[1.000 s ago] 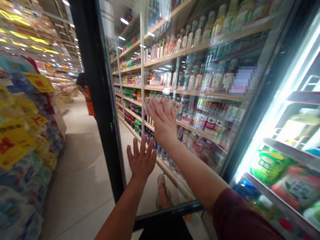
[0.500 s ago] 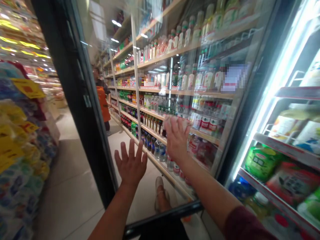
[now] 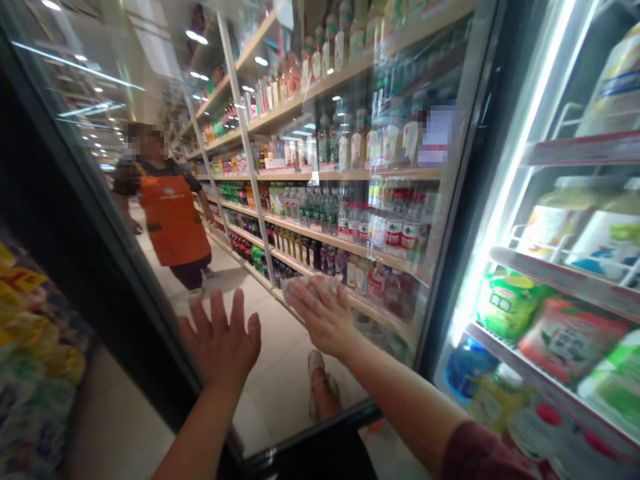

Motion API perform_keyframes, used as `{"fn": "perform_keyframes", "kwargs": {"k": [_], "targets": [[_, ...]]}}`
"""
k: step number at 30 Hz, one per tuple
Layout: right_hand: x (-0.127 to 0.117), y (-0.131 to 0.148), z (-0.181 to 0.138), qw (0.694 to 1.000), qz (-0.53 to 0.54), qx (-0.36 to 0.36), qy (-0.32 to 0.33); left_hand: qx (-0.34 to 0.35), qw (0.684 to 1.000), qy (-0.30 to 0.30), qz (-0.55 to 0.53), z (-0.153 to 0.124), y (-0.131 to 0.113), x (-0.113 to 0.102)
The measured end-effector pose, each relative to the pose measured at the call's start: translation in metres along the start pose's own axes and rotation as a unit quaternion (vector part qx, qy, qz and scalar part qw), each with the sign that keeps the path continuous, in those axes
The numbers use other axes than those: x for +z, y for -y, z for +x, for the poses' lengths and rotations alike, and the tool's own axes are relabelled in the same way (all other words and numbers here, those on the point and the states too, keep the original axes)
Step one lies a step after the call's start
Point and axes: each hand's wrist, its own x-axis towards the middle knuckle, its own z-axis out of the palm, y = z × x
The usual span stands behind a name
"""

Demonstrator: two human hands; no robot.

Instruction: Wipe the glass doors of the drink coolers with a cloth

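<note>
A glass fridge door with a dark frame stands open in front of me. Fingers spread, my left hand lies flat near the door's left frame, with nothing in it. My right hand presses a pale, thin cloth to the lower middle of the pane. Most of that cloth is hidden under the fingers, so its full shape does not show. Both arms reach up from the bottom of the view.
Through the glass, shelves of bottled drinks run along the aisle. A person in an orange apron stands or walks there. At the right, the lit fridge holds a green pouch and bottles. Yellow packages are stacked at the left.
My right hand has slid the cloth down and left across the glass. The left hand has shifted left and slightly down. The person in the apron appears nearer, and my view has turned.
</note>
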Motion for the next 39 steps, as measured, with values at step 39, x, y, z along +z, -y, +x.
{"fn": "perform_keyframes", "kwargs": {"k": [39], "targets": [[0.006, -0.059, -0.06, 0.949, -0.021, 0.295, -0.108, -0.04, 0.999, 0.007, -0.009, -0.007, -0.001, 0.005]]}}
